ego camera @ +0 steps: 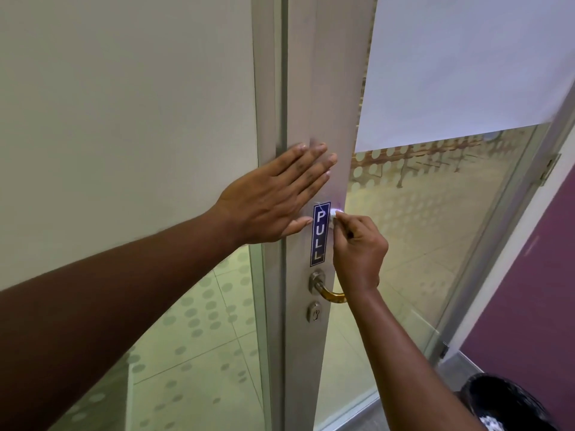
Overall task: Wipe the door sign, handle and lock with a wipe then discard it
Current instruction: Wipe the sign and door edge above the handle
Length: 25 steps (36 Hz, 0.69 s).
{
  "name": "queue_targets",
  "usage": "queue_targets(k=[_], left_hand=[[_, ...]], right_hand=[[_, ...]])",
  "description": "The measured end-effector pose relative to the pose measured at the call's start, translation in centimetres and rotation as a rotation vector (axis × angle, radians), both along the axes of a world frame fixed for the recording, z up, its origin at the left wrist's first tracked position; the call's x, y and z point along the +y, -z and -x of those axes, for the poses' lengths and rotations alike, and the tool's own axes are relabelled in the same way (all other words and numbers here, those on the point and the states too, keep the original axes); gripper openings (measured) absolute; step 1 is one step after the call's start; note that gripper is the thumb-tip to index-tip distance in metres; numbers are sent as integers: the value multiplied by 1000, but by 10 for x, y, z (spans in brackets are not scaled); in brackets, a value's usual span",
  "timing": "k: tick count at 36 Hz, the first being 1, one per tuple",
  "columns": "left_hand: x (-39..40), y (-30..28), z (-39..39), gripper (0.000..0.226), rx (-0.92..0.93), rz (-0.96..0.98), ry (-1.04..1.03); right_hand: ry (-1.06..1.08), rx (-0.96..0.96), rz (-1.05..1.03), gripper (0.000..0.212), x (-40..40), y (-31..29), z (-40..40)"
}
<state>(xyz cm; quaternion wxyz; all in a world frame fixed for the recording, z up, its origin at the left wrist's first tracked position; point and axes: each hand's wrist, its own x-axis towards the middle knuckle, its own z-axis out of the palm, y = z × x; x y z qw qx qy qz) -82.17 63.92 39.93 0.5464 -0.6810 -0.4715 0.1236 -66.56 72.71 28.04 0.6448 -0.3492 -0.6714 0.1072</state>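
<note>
There is one view only, from a wide-angle camera worn on the person's head; it faces forward and slightly down at the door [323, 88], close enough that the door's edge runs from the top of the frame to the bottom; both forearms enter from the lower edge, the left hand [273, 197] and right hand [357, 247] meeting near the centre by the sign [320, 234]; the handle [326, 290] sits just below the centre; straight lines bow toward the frame's edges; the lower right corner takes in floor and a dark bin [504, 402].
</note>
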Motion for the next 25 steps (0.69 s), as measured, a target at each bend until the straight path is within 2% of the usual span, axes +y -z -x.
queue_targets(k=[8, 14, 21, 25], left_hand=[[1, 0, -1, 82, 4, -13, 10], [0, 0, -1, 82, 16, -20, 7], [-1, 0, -1, 81, 20, -22, -1], [1, 1, -1, 82, 25, -28, 4]], right_hand=[[32, 37, -4, 17, 6, -21, 2], [25, -34, -53, 18, 0, -6, 3], [43, 31, -8, 17, 4, -12, 4], [44, 10, -63, 18, 3, -12, 8]])
